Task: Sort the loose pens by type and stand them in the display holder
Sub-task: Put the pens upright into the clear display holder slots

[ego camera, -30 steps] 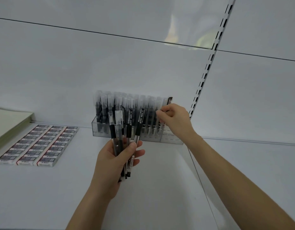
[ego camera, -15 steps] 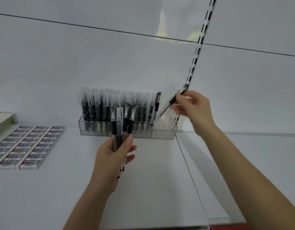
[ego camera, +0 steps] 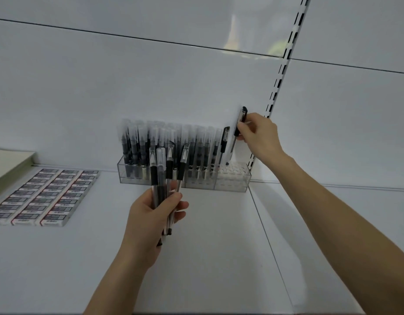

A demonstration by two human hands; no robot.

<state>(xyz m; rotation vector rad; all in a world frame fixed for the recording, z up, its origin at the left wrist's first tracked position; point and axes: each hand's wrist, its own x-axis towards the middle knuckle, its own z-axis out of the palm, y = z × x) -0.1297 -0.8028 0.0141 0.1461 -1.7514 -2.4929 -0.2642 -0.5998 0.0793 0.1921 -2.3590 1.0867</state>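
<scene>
At the right end of the clear display holder [ego camera: 232, 185] on the white shelf [ego camera: 219, 258], your right hand [ego camera: 260, 137] pinches one pen [ego camera: 241, 119] near its upper end between thumb and fingertips. The pen is tilted, its lower end down at the holder's top, just beside the last standing pen [ego camera: 224, 139]. Your left hand [ego camera: 151, 219], in front of the holder, has its fingers curled round a bundle of loose pens [ego camera: 161, 176] held caps up, while rows of small labelled boxes [ego camera: 44, 194] lie well to the left.
</scene>
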